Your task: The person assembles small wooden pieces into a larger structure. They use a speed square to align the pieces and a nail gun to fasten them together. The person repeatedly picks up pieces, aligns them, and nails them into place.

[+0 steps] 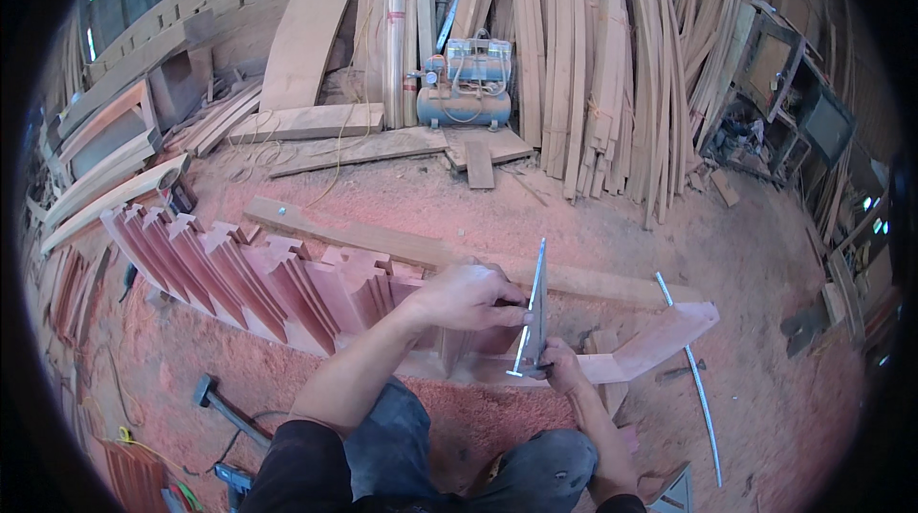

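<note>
A long reddish timber piece [650, 341] lies across in front of my knees, with several fluted, stepped blocks [287, 288] standing along its left part. Over its right part, a thin flat piece with a bright metal edge [533, 307] is held upright; its exact kind is unclear. My left hand [469, 296] reaches in from the left, with its fingers closed at the side of this flat piece. Lower down, my right hand [564, 367] is closed near its bottom end, beside a small dark part. The fingertips of both hands are partly hidden.
A hammer [229, 410] and a blue power tool [233, 477] lie at lower left. To the right, a thin metal strip [703, 393] leans across the timber's end. Farther back stand an air compressor [466, 83] and stacked long boards [574, 64]. Reddish sawdust [755, 322] covers the floor.
</note>
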Demonstrator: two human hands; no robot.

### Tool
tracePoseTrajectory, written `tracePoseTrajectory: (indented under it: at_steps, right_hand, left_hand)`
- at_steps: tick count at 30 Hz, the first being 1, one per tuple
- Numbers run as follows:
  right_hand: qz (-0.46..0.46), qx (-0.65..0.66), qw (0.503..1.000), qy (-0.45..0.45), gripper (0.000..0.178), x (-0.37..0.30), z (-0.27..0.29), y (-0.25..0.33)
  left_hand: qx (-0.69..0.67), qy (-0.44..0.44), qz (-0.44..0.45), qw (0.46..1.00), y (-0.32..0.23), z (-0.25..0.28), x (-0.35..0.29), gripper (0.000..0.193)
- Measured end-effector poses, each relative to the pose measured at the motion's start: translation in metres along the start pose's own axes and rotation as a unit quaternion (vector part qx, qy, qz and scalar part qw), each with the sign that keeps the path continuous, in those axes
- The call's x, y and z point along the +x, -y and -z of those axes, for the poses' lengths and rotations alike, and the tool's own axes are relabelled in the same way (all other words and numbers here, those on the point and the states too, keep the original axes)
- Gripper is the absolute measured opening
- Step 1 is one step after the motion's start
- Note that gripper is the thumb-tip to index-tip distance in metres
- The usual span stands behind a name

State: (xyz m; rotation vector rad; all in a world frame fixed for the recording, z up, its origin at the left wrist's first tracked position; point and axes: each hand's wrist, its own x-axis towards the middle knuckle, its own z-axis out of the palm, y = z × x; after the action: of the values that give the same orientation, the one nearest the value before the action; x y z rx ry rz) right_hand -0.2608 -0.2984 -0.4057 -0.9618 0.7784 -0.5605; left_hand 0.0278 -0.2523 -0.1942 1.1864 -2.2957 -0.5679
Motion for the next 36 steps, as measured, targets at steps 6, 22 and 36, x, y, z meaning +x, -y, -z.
tracePoseTrajectory:
  at_steps: [6,22,36]
  right_hand:
    - [0.009,0.002,1.0,-0.012,0.038,-0.012,-0.012,0.007]
    - [0.33,-0.308,0.862,-0.232,0.013,-0.041,-0.043,0.048]
    - [0.317,-0.384,0.833,-0.242,0.034,-0.049,-0.056,0.055]
  left_hand:
    - [0.03,-0.022,0.099,0.994,-0.01,-0.005,0.006,0.046]
    - [-0.136,-0.161,0.09,0.973,-0.017,-0.009,-0.005,0.018]
    - [-0.251,-0.15,0.106,0.95,-0.007,-0.009,-0.005,0.008]
